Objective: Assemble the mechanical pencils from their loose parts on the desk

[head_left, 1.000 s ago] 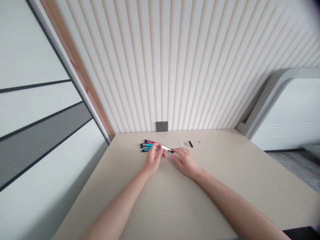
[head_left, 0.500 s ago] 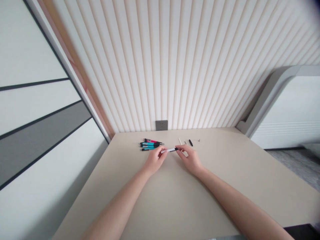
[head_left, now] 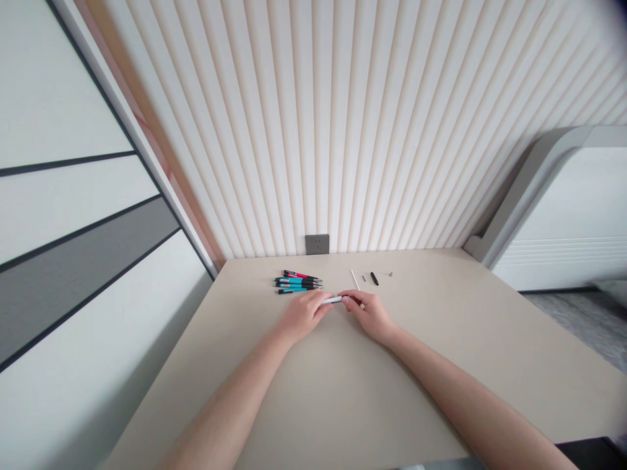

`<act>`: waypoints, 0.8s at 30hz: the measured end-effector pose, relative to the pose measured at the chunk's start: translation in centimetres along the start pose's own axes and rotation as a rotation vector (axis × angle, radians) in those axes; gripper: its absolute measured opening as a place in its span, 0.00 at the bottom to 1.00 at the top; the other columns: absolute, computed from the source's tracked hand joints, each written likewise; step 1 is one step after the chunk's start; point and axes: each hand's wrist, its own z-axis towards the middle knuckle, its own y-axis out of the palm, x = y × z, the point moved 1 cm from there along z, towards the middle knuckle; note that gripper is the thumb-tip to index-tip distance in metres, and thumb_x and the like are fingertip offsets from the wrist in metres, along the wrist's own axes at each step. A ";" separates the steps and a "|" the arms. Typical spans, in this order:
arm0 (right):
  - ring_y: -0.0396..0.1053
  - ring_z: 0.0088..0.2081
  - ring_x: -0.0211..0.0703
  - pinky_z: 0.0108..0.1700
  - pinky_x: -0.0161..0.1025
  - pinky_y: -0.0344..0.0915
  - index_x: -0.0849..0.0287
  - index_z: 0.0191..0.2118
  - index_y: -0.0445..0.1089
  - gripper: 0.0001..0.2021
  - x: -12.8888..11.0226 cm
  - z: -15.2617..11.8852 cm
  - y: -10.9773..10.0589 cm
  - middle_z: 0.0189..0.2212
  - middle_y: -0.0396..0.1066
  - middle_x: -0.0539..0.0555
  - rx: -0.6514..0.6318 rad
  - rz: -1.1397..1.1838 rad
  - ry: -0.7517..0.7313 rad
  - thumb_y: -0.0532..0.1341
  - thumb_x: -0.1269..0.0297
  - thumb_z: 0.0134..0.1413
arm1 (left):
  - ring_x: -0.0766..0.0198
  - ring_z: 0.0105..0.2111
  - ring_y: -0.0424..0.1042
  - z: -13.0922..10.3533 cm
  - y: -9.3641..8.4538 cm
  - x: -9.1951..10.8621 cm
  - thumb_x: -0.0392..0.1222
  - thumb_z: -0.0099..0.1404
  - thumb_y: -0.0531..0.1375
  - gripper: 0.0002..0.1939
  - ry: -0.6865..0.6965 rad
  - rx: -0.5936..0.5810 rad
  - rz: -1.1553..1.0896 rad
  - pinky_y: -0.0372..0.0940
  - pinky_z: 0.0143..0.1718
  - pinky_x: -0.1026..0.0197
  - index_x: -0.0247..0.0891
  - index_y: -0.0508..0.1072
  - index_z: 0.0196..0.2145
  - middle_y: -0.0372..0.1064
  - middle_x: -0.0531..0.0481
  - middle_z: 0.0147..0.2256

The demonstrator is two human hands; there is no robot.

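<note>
Between my two hands lies a white pen barrel (head_left: 332, 300), held almost level just above the table. My left hand (head_left: 304, 313) is closed round its left end, with the fingers covering that part. My right hand (head_left: 367, 313) pinches the right end, where a bit of black shows; its tip is hidden by the fingers. Just beyond my right hand lie a thin white refill (head_left: 355, 280), a small spring-like piece (head_left: 364, 278), a black pen part (head_left: 374, 279) and a tiny metallic piece (head_left: 388, 274). Several blue pens (head_left: 296, 284) lie beyond my left hand.
Next to the blue pens is a red pen (head_left: 298, 275). The beige tabletop (head_left: 313, 405) runs back to a ribbed wall (head_left: 323, 130) with a dark socket (head_left: 317, 244). A white cabinet (head_left: 98, 339) stands at left, a pale headboard-like panel (head_left: 578, 215) at right.
My left hand has turned over the pen barrel and covers more of it. My right fingers have slid left over the black end, so less of the pen shows.
</note>
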 end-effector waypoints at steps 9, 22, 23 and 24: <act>0.69 0.30 0.41 0.35 0.36 0.63 0.57 0.39 0.75 0.15 -0.1 0.1 -0.2 0.28 0.74 0.51 -0.095 -0.017 -0.043 0.54 0.56 0.63 | 0.60 0.33 0.73 0.0 0.1 -0.7 0.47 0.71 0.53 0.12 0.053 -0.054 0.081 0.64 0.35 0.62 0.42 0.75 0.40 0.74 0.48 0.32; 0.70 0.35 0.43 0.40 0.38 0.64 0.56 0.42 0.74 0.12 -0.9 -0.2 -0.6 0.32 0.74 0.54 -0.011 -0.144 -0.218 0.54 0.59 0.64 | 0.63 0.27 0.71 0.0 0.0 -0.3 0.47 0.72 0.51 0.14 0.007 -0.048 0.005 0.61 0.29 0.65 0.41 0.74 0.36 0.72 0.51 0.27; 0.70 0.35 0.44 0.40 0.39 0.65 0.56 0.42 0.74 0.12 -1.0 -0.2 -0.6 0.32 0.74 0.54 -0.002 -0.152 -0.233 0.54 0.59 0.64 | 0.63 0.27 0.71 0.0 0.0 -0.2 0.47 0.72 0.50 0.15 0.001 -0.047 -0.003 0.61 0.29 0.65 0.41 0.74 0.36 0.72 0.51 0.26; 0.70 0.36 0.44 0.40 0.39 0.65 0.56 0.42 0.74 0.13 -1.1 -0.2 -0.7 0.33 0.74 0.55 0.006 -0.158 -0.246 0.54 0.59 0.65 | 0.63 0.27 0.71 0.0 0.0 -0.2 0.48 0.72 0.50 0.15 -0.004 -0.046 -0.008 0.61 0.29 0.65 0.41 0.74 0.37 0.71 0.51 0.26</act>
